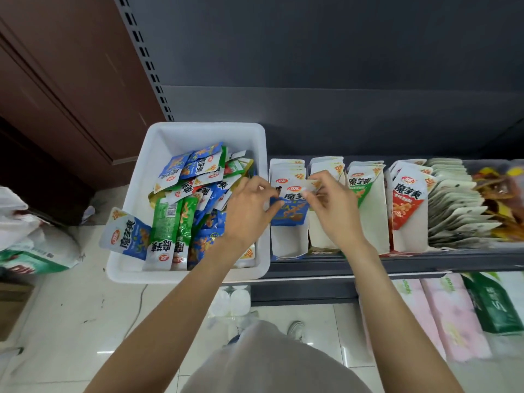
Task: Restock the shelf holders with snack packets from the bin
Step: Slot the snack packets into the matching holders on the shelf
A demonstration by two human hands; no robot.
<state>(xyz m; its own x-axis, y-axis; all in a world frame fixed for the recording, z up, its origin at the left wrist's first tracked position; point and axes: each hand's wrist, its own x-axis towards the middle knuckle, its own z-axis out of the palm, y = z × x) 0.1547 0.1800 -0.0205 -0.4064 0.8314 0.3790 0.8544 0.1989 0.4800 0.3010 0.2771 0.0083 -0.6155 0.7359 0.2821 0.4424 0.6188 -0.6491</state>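
From the head camera we look down on a white plastic bin sitting at the left end of a dark shelf, its right wall just beside the first white card holder. The bin holds a loose heap of blue and green snack packets, and one blue packet hangs over its left wall near the front corner.

Between our two hands we hold a blue snack packet over the leftmost holder. Our left hand reaches across the bin's right wall and pinches the packet's left edge, fingers curled, thumb towards the packet. Our right hand comes in from the right and pinches the packet's top right corner between thumb and fingertips, its palm lying over the second holder. The packet stands face up with its white top towards the shelf's back; whether its lower edge touches the packets already in the holder we cannot tell.

Further right along the shelf stand a holder of green packets and a holder of red packets, then a fanned row of pale packets towards the right end. Below the shelf's front edge lie pink tissue packs and a green pack.
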